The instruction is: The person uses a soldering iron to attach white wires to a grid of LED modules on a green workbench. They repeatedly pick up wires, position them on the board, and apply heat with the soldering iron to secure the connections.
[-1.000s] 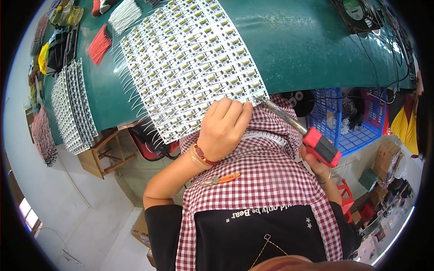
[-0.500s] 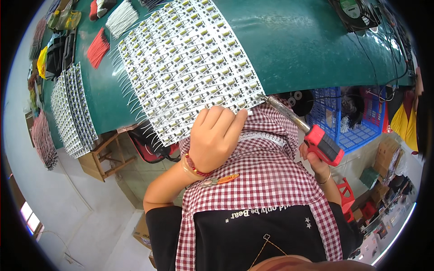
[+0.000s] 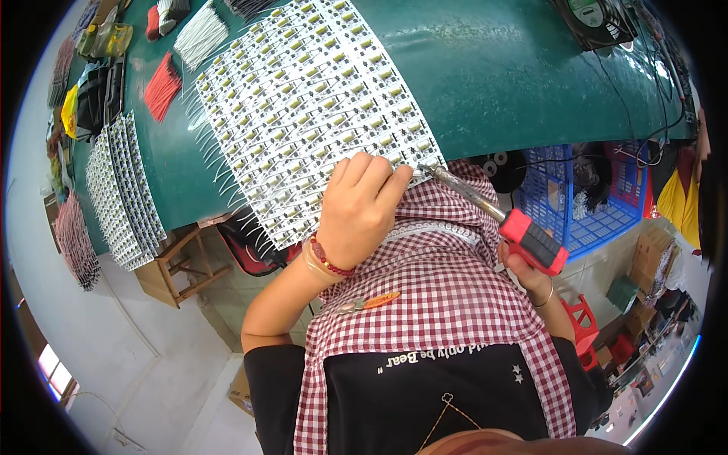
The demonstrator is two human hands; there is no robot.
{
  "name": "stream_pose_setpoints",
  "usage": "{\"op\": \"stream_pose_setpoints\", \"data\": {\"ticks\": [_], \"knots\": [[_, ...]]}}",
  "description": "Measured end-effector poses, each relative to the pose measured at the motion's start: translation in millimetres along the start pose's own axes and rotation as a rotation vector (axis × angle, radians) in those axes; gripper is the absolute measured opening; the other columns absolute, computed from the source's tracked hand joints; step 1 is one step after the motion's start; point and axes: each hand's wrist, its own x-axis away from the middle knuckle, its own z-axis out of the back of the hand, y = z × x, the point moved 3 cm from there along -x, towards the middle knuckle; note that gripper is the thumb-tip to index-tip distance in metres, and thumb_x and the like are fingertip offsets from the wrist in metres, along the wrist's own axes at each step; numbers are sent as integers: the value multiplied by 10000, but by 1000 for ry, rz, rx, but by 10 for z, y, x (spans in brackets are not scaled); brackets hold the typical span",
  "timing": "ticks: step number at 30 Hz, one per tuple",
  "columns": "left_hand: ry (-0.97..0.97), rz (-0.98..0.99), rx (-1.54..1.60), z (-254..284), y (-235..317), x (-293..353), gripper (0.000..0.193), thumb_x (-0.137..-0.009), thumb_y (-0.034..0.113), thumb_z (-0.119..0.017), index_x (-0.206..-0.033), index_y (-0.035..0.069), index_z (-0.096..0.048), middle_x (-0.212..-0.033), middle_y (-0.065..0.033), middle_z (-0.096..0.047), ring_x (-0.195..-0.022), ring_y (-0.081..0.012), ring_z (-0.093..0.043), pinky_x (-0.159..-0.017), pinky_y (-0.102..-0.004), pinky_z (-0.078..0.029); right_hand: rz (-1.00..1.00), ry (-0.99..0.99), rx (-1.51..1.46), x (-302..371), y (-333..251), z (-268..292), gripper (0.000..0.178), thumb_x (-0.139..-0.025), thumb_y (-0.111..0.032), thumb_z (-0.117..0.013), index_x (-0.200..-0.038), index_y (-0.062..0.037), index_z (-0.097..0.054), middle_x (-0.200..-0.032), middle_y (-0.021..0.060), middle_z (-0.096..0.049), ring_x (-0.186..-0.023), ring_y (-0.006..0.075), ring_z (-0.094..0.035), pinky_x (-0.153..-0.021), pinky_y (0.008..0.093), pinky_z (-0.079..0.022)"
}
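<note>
A large white panel of circuit boards point(image 3: 307, 117) lies on the green table, its near end overhanging the edge above my lap. Rows of yellow-green components cover it, and thin white wires stick out along its left side. My left hand point(image 3: 358, 199) is closed at the panel's near edge, fingers bent down and together; whatever they pinch is hidden beneath them. In my right hand point(image 3: 527, 274) is a soldering iron point(image 3: 537, 241) with a red and black handle. Its tip is at the panel's near right corner, just right of my left fingertips.
Stacked similar panels point(image 3: 125, 193) stand at the table's left end. Bundles of red wires point(image 3: 162, 87) and white wires point(image 3: 201, 36) lie beyond the panel. A black fan-like device point(image 3: 595, 23) sits far right, with cables. Below the table edge is a blue crate point(image 3: 547, 189).
The soldering iron and my right hand have shifted slightly left, bringing the tip closer to my left fingers. My left hand has moved slightly up and left along the panel's edge.
</note>
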Motion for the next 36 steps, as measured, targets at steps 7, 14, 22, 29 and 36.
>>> {"op": "stream_pose_setpoints", "data": {"ticks": [7, 14, 22, 29, 36], "knots": [[-30, 12, 25, -11, 18, -56, 271, -689, -71, -625, -943, 13, -672, -748, -72, -471, -711, -240, -490, -636, -360, -423, 250, -19, 228, -170, -277, 46, 185, -689, -54, -730, -862, -30, -668, -791, 116, -658, -643, 291, -635, -553, 365, -475], [-88, 15, -1, 13, 22, -101, 260, -698, -62, -629, -941, 20, -670, -755, -73, -472, -730, -245, -500, -657, -365, -416, 11, -24, 24, 6, -56, 87, 184, -667, -5, -711, -843, -16, -658, -744, 114, -635, -598, 302, -621, -516, 344, -459], [-49, 1, 22, 13, -14, -60, 233, -716, -46, -658, -931, 44, -671, -761, -54, -497, -729, -237, -510, -652, -365, -413, 12, -47, 43, -15, -64, 75, 177, -671, -39, -695, -842, -10, -657, -778, 122, -653, -626, 306, -633, -547, 363, -482], [-44, -9, 14, 11, -21, -81, 256, -692, -52, -644, -925, 51, -678, -743, -52, -483, -710, -230, -498, -629, -360, -414, 169, -19, 104, -135, -244, 63, 213, -647, -45, -703, -850, -2, -656, -812, 121, -671, -652, 306, -653, -571, 372, -507], [-24, -11, 16, -6, -30, -54, 276, -664, -53, -626, -917, 44, -679, -740, -57, -479, -706, -231, -497, -623, -361, -413, 28, -46, 201, 34, -105, 100, 214, -633, 7, -710, -840, -1, -657, -791, 128, -665, -655, 308, -658, -567, 363, -508]]}}
